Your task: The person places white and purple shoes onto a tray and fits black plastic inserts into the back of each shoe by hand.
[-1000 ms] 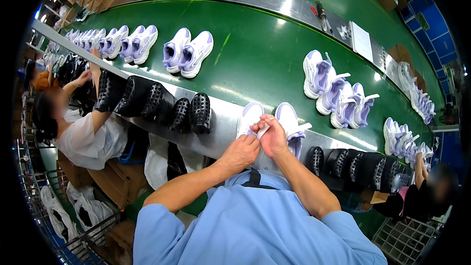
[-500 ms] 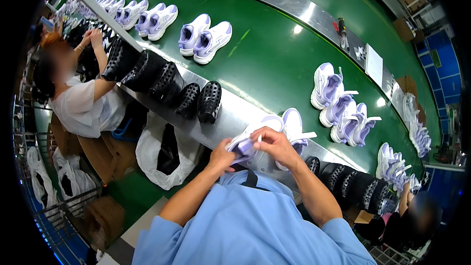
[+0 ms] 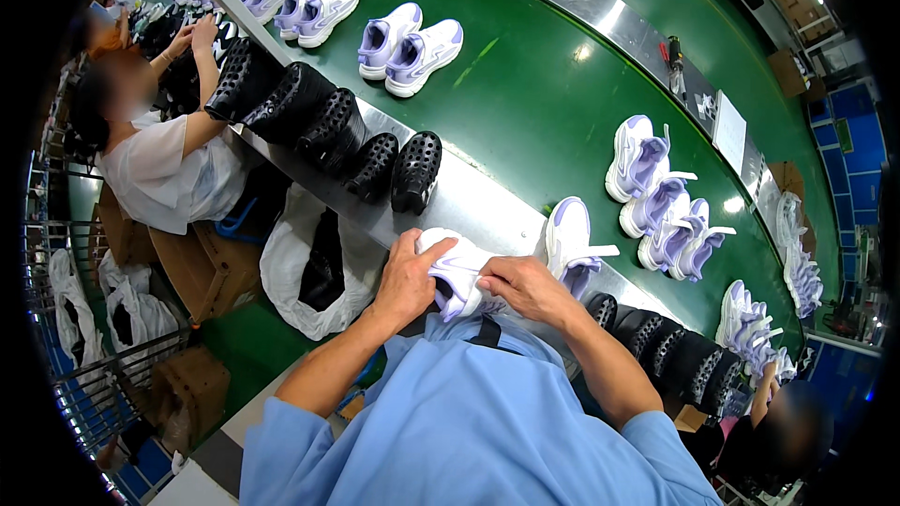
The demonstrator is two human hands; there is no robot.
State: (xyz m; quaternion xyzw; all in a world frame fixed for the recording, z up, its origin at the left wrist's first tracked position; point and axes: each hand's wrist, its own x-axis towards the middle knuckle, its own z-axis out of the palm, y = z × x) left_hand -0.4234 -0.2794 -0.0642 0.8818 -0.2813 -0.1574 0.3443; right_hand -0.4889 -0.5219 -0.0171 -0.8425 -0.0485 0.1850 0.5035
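Note:
A white and lavender sneaker [image 3: 457, 272] is tilted close in front of my body, at the near edge of the bench. My left hand [image 3: 405, 276] grips one end of it, with the fingers over its top. On the other side my right hand [image 3: 527, 287] is closed, its thumb and bent fingers pinching the sneaker's edge. The shoe's opening faces down toward me, and its inside is mostly hidden. Just beyond my right hand a second sneaker [image 3: 568, 236] of the same kind stands on the metal bench edge, its pale strap sticking out to the right.
Black perforated shoe forms [image 3: 415, 171] line the metal edge at left, and more forms [image 3: 661, 351] at right. Several sneakers [image 3: 656, 192] stand on the green belt [image 3: 525, 103]. A white plastic bag [image 3: 298, 295] hangs below. Co-workers [image 3: 169, 169] sit at both sides.
The held sneaker has been turned over onto its side. My left hand has moved up over it, and my right hand has shifted from its opening to its edge. The whole view has shifted slightly.

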